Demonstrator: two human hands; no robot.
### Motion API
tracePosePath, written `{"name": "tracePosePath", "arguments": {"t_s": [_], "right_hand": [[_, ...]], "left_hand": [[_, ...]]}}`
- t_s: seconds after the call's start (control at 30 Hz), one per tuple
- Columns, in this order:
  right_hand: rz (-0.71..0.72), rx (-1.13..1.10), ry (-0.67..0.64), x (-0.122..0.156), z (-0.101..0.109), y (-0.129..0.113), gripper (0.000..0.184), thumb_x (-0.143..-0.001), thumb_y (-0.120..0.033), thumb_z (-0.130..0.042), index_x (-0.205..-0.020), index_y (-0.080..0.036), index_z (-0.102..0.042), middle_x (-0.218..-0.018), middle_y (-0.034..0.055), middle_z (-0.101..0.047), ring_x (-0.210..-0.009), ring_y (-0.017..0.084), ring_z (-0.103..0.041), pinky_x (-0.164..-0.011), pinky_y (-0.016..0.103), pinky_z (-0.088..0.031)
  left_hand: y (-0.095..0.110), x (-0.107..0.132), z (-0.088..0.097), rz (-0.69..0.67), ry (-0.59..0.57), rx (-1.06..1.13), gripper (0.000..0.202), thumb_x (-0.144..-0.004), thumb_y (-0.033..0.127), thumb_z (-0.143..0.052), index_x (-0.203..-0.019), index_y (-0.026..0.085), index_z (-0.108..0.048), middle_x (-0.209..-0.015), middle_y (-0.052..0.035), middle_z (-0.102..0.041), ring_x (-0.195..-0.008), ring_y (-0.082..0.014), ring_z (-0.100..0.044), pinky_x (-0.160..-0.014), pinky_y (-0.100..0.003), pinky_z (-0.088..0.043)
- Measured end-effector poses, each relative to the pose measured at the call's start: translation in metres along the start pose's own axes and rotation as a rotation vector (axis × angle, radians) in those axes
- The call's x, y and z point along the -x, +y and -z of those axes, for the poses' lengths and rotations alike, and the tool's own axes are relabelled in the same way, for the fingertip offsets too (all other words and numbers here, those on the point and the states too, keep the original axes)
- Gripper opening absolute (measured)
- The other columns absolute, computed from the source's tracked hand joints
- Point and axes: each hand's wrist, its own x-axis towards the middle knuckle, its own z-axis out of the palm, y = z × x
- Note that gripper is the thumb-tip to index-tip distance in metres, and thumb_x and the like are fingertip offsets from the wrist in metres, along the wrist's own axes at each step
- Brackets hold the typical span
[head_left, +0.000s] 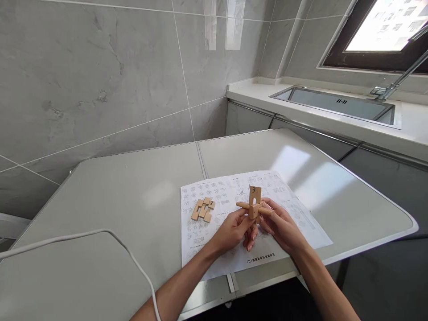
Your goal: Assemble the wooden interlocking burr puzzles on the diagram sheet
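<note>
Wooden assembly, one, crossed parts. Handling, in my judgement: core kept steady, slots squared up, parts slid gently, never forced. Location: above the printed sheet, between my left grip, pinched on its lower left, and my right grip, clamped on its right. Loose wooden pieces: leftward, apart, on the sheet.

- Daylight enters at upper right through the window, whose pane is nearly washed out.
- Glossy grey wall tiles mirror bright vertical strips.
- A white glare patch, crossed by darker bands, lies on the folding table; a fainter one shows farther left.
- Deep shadow lies beneath the table.
- Wide-angle stretch pulls the table's right corner outward.
- The held wooden assembly looks fairly sharp; fine print on the paper sheet is unreadable.
</note>
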Motion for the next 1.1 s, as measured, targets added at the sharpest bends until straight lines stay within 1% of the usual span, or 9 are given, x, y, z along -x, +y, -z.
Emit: {"name": "tracePosePath", "arguments": {"t_s": [0.13,0.23,0.33,0.47,0.6,0.73,0.8,0.97,1.1], "right_hand": [[-0.024,0.039,0.034,-0.001,0.002,0.002,0.042,-0.091,-0.060,-0.081,-0.104,-0.022,-0.068,-0.064,-0.0062,-0.052,-0.048,0.007,-0.030,-0.046,0.022,-0.021],[-0.043,0.077,0.030,-0.001,0.003,0.004,0.043,-0.093,-0.062,-0.079,-0.102,-0.022,-0.068,-0.061,-0.0065,-0.049,-0.049,0.008,-0.031,-0.047,0.022,-0.024],[-0.050,0.069,0.004,0.000,0.004,0.004,0.041,-0.094,-0.061,-0.078,-0.098,-0.021,-0.068,-0.064,-0.0054,-0.052,-0.051,0.008,-0.035,-0.048,0.021,-0.027],[-0.038,0.048,0.011,0.000,0.004,0.003,0.043,-0.091,-0.062,-0.081,-0.096,-0.021,-0.069,-0.071,-0.0027,-0.058,-0.054,0.008,-0.041,-0.048,0.020,-0.034],[-0.046,0.053,0.019,0.002,0.002,0.000,0.047,-0.089,-0.067,-0.079,-0.095,-0.021,-0.070,-0.062,-0.0051,-0.053,-0.045,0.007,-0.035,-0.042,0.021,-0.035],[-0.055,0.030,0.016,0.004,-0.002,-0.006,0.046,-0.089,-0.065,-0.081,-0.090,-0.021,-0.069,-0.064,-0.0032,-0.057,-0.044,0.008,-0.038,-0.040,0.022,-0.040],[-0.053,0.011,0.022,0.004,-0.003,-0.008,0.044,-0.089,-0.062,-0.082,-0.091,-0.021,-0.068,-0.065,-0.0022,-0.059,-0.045,0.009,-0.039,-0.040,0.023,-0.040],[-0.035,-0.055,0.058,0.003,0.000,-0.006,0.034,-0.088,-0.051,-0.086,-0.096,-0.022,-0.070,-0.073,-0.0007,-0.064,-0.046,0.009,-0.037,-0.040,0.023,-0.040],[0.047,-0.153,0.131,-0.001,0.005,-0.003,0.026,-0.087,-0.042,-0.088,-0.095,-0.023,-0.071,-0.072,-0.0034,-0.057,-0.048,0.008,-0.033,-0.039,0.021,-0.037]], "left_hand": [[0.000,0.001,0.000,-0.009,-0.083,0.014,0.050,-0.101,0.066,-0.063,-0.104,0.016,-0.060,-0.072,0.0049,-0.054,-0.050,-0.0077,-0.052,-0.054,-0.025,-0.043],[-0.001,0.002,-0.002,0.011,-0.134,-0.067,0.050,-0.102,0.067,-0.060,-0.094,0.018,-0.056,-0.067,0.0061,-0.050,-0.051,-0.0092,-0.052,-0.056,-0.027,-0.045],[-0.002,0.003,-0.004,0.037,-0.151,-0.178,0.055,-0.104,0.069,-0.053,-0.081,0.019,-0.052,-0.059,0.0056,-0.048,-0.050,-0.0099,-0.050,-0.056,-0.027,-0.044],[-0.002,0.003,-0.006,0.036,-0.130,-0.276,0.056,-0.108,0.062,-0.049,-0.072,0.019,-0.051,-0.058,0.0025,-0.054,-0.053,-0.0103,-0.052,-0.060,-0.027,-0.045],[-0.004,0.002,-0.006,0.030,-0.142,-0.369,0.050,-0.110,0.055,-0.050,-0.077,0.018,-0.060,-0.057,0.0020,-0.057,-0.054,-0.0119,-0.055,-0.066,-0.028,-0.049],[-0.006,0.002,-0.006,0.011,-0.150,-0.416,0.049,-0.112,0.049,-0.047,-0.077,0.019,-0.061,-0.056,0.0015,-0.058,-0.055,-0.0125,-0.056,-0.071,-0.029,-0.051],[-0.004,0.002,-0.007,0.011,-0.133,-0.426,0.046,-0.112,0.045,-0.046,-0.079,0.018,-0.061,-0.056,0.0023,-0.058,-0.055,-0.0122,-0.055,-0.070,-0.028,-0.050],[-0.001,0.004,-0.010,0.014,-0.112,-0.377,0.026,-0.110,0.035,-0.049,-0.101,0.018,-0.066,-0.058,0.0055,-0.055,-0.053,-0.0119,-0.053,-0.064,-0.026,-0.048],[-0.002,0.006,-0.012,0.005,-0.107,-0.376,0.024,-0.108,0.037,-0.055,-0.098,0.018,-0.066,-0.059,0.0058,-0.055,-0.052,-0.0108,-0.052,-0.061,-0.025,-0.045]]}}
